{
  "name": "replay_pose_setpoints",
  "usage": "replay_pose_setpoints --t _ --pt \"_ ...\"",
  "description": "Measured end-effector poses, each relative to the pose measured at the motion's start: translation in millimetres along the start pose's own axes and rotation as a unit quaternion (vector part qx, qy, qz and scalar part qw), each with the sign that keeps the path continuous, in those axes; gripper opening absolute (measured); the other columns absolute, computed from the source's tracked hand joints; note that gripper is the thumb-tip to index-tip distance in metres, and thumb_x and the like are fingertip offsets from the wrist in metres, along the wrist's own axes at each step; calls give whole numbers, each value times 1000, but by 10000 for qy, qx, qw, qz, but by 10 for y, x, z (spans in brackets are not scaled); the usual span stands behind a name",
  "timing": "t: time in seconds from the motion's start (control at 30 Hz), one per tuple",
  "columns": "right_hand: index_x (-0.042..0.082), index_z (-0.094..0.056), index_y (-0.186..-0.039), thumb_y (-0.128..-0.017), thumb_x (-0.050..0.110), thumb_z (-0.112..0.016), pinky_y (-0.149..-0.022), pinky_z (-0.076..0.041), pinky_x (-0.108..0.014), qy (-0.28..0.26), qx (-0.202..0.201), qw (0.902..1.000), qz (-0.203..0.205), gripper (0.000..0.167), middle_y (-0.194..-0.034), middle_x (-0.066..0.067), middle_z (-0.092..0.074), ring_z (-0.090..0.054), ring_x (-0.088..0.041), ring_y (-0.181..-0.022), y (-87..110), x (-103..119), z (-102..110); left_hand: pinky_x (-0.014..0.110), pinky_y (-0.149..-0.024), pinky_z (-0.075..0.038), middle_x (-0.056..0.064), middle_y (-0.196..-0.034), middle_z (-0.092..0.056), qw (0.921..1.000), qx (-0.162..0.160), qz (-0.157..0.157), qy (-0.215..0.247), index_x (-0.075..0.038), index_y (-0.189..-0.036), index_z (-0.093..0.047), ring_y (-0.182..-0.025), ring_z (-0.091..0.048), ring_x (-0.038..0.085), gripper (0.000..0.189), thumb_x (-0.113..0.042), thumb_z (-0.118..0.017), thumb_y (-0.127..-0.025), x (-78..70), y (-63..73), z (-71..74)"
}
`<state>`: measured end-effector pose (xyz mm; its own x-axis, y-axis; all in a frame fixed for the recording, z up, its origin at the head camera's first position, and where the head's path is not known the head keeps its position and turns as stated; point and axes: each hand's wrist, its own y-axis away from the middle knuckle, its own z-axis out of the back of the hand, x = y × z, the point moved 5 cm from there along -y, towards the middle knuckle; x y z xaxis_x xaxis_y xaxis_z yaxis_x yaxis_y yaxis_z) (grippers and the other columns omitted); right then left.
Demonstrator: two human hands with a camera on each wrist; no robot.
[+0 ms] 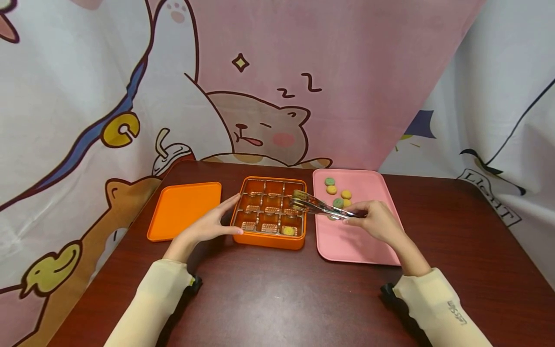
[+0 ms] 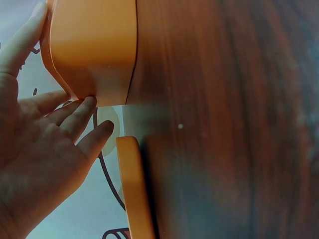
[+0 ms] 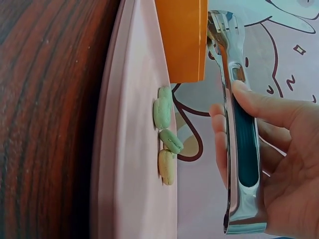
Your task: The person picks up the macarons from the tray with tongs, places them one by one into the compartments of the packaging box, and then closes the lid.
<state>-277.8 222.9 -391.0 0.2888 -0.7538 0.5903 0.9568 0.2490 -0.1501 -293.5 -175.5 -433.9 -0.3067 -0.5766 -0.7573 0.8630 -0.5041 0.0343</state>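
My left hand (image 1: 212, 222) rests against the left side of an orange box (image 1: 269, 240), its fairly straight fingers (image 2: 77, 117) and thumb touching the wall near the rim. Inside the box is a clear divided insert, with one yellow macaron (image 1: 288, 231) in the front right compartment. My right hand (image 1: 376, 220) grips metal serving tongs (image 3: 244, 134) with dark inlaid handles. The tongs' tips hang over the box's right column, around the middle row. Something yellowish shows at the tips; I cannot tell whether they hold a macaron.
A pink tray (image 1: 347, 243) lies right of the box, carrying several green and yellow macarons (image 1: 331, 189). The orange lid (image 1: 184, 209) lies flat on the left. Dark wooden table (image 1: 277, 299) surrounds them, and a cartoon-printed curtain (image 1: 368, 72) hangs behind.
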Motion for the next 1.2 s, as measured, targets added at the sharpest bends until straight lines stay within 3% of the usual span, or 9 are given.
replay_pose_setpoints --t 0.6,1.2 --pt "2 -77 -107 -82 12 -81 -66 -48 -20 -160 47 9998 -77 27 -100 -15 -76 -60 -15 -79 77 -103 113 66 -119 -17 12 -169 -10 10000 20 11 -34 -13 -161 -15 -154 -13 39 101 -36 -78 -86 -24 6 4" --pt "6 -79 -103 -79 14 -84 -65 -49 -16 231 -302 9993 -1 27 -94 -12 -78 -59 3 -74 255 -284 306 68 -118 -17 13 -169 -10 10000 15 69 -28 -13 -162 -15 -154 -13 40 99 -30 -78 -87 -22 14 -3"
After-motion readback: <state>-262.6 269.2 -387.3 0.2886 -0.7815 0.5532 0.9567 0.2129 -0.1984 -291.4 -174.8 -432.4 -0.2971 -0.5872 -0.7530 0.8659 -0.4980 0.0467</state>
